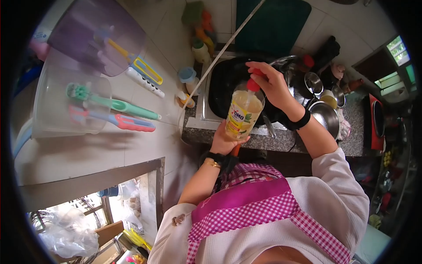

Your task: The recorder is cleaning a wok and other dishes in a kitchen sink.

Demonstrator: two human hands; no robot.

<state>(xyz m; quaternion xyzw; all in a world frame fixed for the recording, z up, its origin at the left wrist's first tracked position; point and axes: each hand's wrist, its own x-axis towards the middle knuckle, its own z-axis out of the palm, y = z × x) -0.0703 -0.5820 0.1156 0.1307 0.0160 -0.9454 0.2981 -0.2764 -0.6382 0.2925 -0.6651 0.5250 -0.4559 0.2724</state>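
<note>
A clear OMO pump bottle (243,116) with pale yellow liquid and a yellow label is tilted above the front rim of a dark sink basin (220,86). My left hand (223,141) cups its base from below. At the top, my right hand (271,82) has its fingers around the red pump head (254,84), partly covering it. Behind the bottle, a metal lever or handle (269,127) shows at the sink's front edge. Part of the basin is hidden by my right hand and the bottle.
Steel bowls (324,117) and a pan crowd the granite counter (354,140) on the right, near a red-edged stove (374,122). Bottles (200,51) stand left of the sink. Brushes (132,109) sit in wall-side plastic containers (71,99). A pale hose (227,46) crosses the sink's left side.
</note>
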